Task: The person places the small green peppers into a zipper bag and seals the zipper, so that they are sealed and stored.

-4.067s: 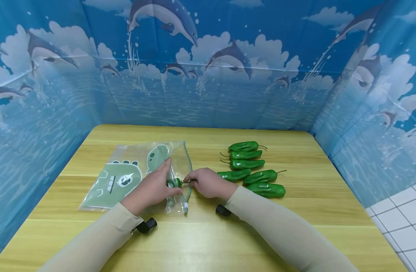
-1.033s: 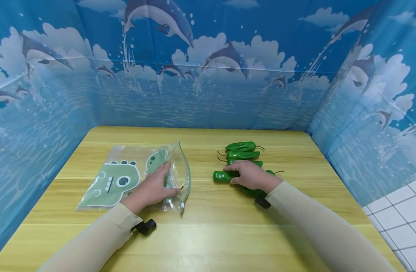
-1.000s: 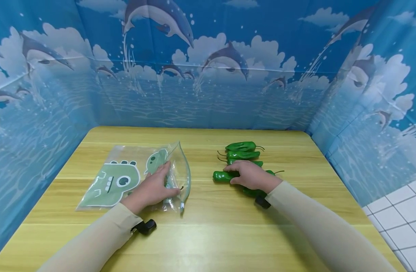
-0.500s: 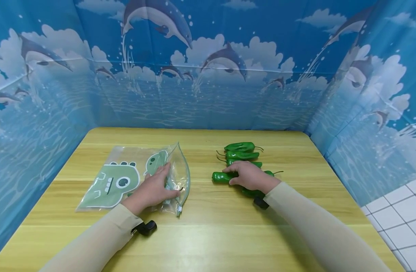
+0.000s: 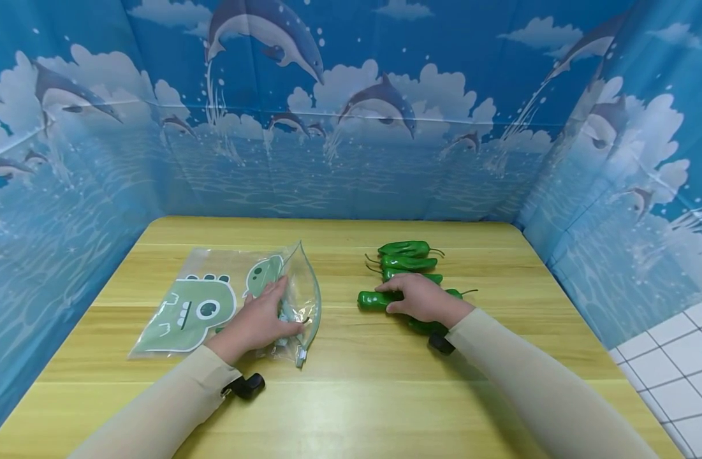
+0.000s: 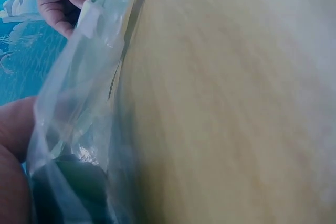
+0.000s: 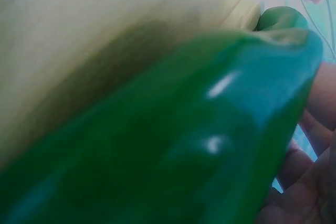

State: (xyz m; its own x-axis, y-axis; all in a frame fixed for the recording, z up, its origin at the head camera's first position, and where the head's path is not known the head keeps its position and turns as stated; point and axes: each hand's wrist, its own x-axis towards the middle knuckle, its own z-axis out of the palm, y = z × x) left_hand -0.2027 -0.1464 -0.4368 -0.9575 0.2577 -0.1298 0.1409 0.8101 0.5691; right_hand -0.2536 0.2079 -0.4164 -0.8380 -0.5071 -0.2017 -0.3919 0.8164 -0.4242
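Observation:
My left hand [image 5: 259, 322] rests on a clear zip bag [image 5: 204, 309] printed with a green cartoon monster, fingers spread near its gaping mouth. Through the plastic in the left wrist view, a dark green pepper [image 6: 73, 187] shows, and in the head view a thin stem [image 5: 306, 320] pokes out by my thumb. On the right, thumb and fingers of my right hand [image 5: 422, 298] grip a long green pepper [image 5: 369, 300] lying on the table; its other end is hidden under the hand. Close to the right wrist camera lies another green pepper [image 7: 173, 145].
Behind my right hand lie three green peppers in a row, the farthest pepper [image 5: 405, 248] with its stem to the right. Another pepper [image 5: 454, 293] sticks out beyond the hand. A dolphin-print curtain [image 5: 351, 159] surrounds the wooden table [image 5: 339, 401] at back and sides.
My right hand has left the bag's mouth, where it held a pepper's stem, and moved right to grip another pepper. My left hand stays on the bag. Little differs over the last second.

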